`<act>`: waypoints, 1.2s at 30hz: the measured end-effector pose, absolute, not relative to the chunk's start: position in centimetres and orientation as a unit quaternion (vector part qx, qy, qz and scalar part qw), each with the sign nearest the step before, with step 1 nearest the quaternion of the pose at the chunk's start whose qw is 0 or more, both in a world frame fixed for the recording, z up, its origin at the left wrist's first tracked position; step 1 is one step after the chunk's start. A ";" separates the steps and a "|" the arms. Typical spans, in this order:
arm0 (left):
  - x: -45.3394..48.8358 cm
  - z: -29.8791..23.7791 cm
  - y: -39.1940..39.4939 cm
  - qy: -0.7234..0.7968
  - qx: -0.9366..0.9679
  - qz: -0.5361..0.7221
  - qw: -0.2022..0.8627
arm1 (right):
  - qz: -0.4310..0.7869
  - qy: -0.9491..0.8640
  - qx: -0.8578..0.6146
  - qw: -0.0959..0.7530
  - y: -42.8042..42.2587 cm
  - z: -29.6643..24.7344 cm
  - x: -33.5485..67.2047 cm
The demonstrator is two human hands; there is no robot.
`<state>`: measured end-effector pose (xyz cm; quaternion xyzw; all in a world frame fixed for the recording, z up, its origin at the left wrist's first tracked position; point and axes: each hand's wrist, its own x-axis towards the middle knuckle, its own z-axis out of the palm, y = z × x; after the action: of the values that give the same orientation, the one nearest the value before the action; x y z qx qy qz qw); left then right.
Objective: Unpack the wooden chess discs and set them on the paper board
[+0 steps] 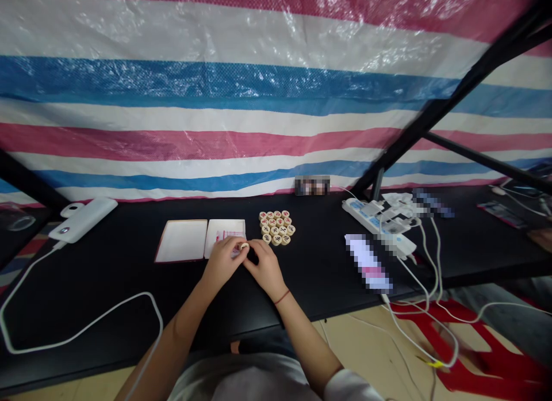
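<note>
Forearms (181,332) converge; left hand (223,262) and right hand (264,268) hold a round xiangqi piece (244,247).

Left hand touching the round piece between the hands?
Touching. The head view shows the left hand against the edge of the piece, with no gap visible.
</note>
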<state>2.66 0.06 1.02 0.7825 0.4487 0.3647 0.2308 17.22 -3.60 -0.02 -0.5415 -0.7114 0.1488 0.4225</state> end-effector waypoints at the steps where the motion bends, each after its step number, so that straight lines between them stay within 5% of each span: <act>1: 2.7 1.2 0.0 0.442 0.771 0.385 0.247 | 0.149 -0.707 -0.541 0.432 -3.7 0.2 17.2; 9: 2.2 1.3 0.0 0.466 0.673 0.465 0.337 | 0.042 -0.566 -0.655 0.499 -5.0 0.0 22.4; 19: 2.2 0.4 0.5 0.472 0.665 0.470 0.340 | -0.007 -0.551 -0.739 0.386 -3.6 -3.2 28.1; 24: 2.9 0.5 0.0 0.424 0.724 0.461 0.288 | 0.102 -0.511 -0.676 0.520 -5.1 0.1 23.7; 29: 3.8 0.4 -1.2 0.372 0.771 0.438 0.273 | 0.246 -0.583 -0.585 0.508 -6.2 2.5 17.7; 36: 3.3 1.1 -1.2 0.345 0.810 0.420 0.222 | 0.178 -0.558 -0.596 0.549 -5.5 2.4 19.8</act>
<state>3.26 -1.16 1.14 0.8097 0.3451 0.4197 0.2217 19.84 -5.49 2.44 -0.5963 -0.5582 0.1778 0.5489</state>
